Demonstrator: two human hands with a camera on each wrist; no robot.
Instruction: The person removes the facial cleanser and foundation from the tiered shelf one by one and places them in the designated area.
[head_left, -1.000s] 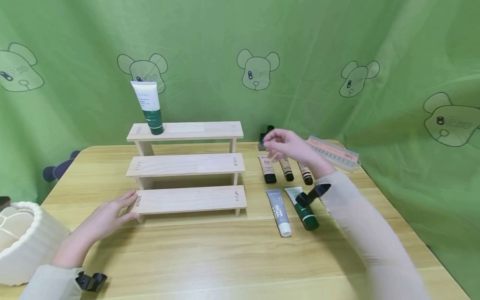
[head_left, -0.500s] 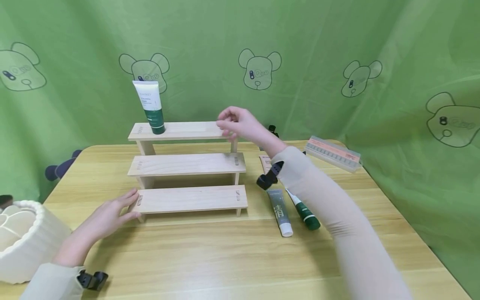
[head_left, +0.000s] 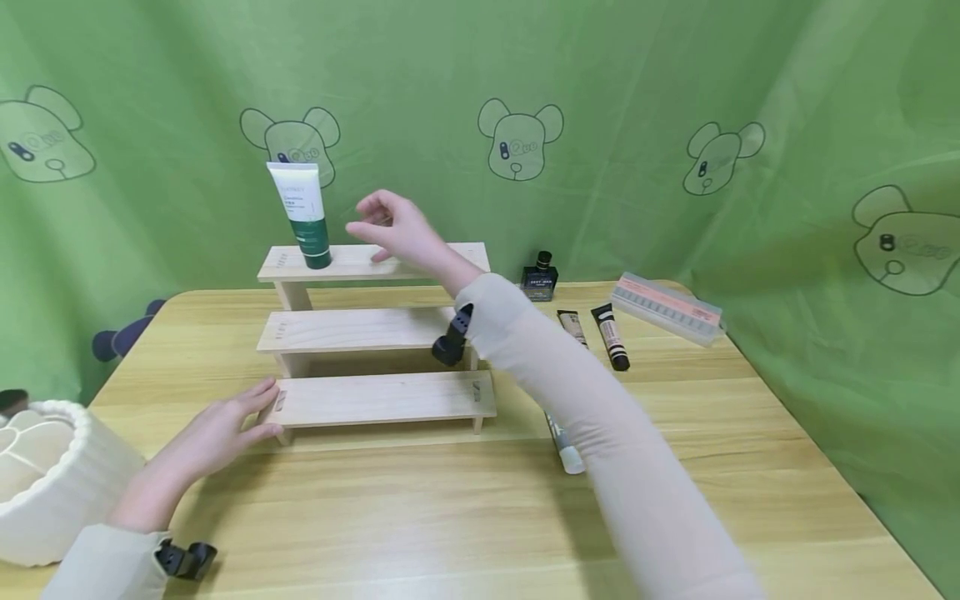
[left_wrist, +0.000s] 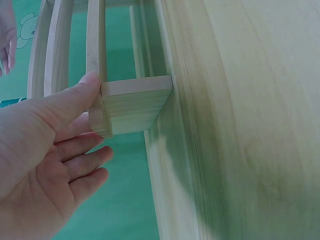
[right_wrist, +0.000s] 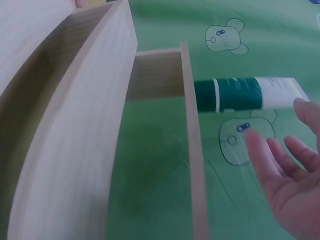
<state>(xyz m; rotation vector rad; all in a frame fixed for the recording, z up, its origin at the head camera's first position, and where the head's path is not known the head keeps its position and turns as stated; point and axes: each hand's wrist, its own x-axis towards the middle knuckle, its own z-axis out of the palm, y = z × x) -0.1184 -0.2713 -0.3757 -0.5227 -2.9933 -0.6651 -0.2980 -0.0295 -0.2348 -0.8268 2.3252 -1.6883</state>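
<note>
A three-tier wooden display stand (head_left: 382,398) stands on the table. My left hand (head_left: 221,433) holds the left end of its lowest step. In the left wrist view, the thumb lies on the step's edge and the index finger goes behind it. A white and green squeeze tube (head_left: 302,215) stands upright on its cap at the left of the top step. Just right of it, over the top step, my right hand (head_left: 402,231) hovers with loosely bent fingers and nothing in them. The right wrist view shows a gap between these fingers and the tube (right_wrist: 235,94).
Right of the stand are a dark perfume bottle (head_left: 539,282), two small tubes with dark ends (head_left: 611,337) and a clear case with a pink label (head_left: 666,308). My right sleeve partly covers a white-capped tube (head_left: 567,450). A white ribbed container (head_left: 60,492) sits at front left.
My right hand has moved left from above the small tubes, across the top step, to beside the standing tube. The left hand has stayed at the lowest step.
</note>
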